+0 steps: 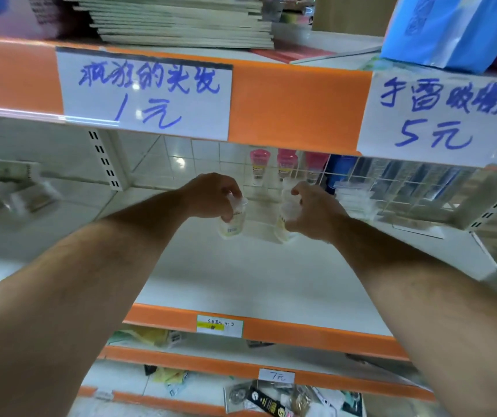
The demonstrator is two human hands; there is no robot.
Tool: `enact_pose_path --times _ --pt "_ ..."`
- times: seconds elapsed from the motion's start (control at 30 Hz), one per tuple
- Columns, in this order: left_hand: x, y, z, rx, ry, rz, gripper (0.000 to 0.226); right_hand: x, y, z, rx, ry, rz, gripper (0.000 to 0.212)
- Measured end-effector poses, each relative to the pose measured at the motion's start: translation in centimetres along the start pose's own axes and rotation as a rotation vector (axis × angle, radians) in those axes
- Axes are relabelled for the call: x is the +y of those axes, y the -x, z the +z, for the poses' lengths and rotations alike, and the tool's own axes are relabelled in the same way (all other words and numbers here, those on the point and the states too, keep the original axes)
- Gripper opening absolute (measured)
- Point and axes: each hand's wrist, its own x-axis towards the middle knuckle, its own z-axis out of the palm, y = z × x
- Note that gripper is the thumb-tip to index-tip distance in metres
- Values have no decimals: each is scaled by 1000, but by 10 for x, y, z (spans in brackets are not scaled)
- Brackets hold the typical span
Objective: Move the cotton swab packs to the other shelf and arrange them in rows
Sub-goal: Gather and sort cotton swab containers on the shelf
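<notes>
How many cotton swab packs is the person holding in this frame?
2. The left pack in the left hand, the right pack in the right hand, both above the white shelf. Fingers may hide more.

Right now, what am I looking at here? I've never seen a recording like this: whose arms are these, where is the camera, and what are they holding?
There is no machine here, just a person working with two bare hands. The single picture comes from a camera worn on the person's head, looking forward and down, so the arms reach away from you. The left hand grips one small clear cotton swab pack and the right hand grips a second pack. Both are held low over a white shelf with an orange front edge. I cannot tell whether the packs touch it. At the back stand pink-topped packs by a wire grid. Above, handwritten price signs hang on the upper shelf's edge, and a stack of booklets lies on top.
</notes>
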Motion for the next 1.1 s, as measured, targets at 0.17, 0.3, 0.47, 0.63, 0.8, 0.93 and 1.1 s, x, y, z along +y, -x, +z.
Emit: enact_pose_path --times 0.17,0.3,0.47,0.63,0.8,0.93,1.1 --pt "2 -5 2 -19 16 0 51 -2 -7 2 -75 220 -28 66" --pt "1 -8 4 -36 19 3 52 0 -7 -2 -92 227 -29 67" --pt "3 -9 4 -44 18 19 52 0 -5 -2 -65 220 -21 70" --pt "7 -9 7 -57 5 39 54 -1 -5 -2 -59 243 -17 71" --pt "20 -7 17 -100 -31 89 60 3 3 -4 -29 141 15 84" --pt "40 -5 32 -98 -77 186 62 14 13 -13 20 138 -26 59" --pt "65 -1 55 -79 -100 317 62 31 31 -35 74 101 1 45"
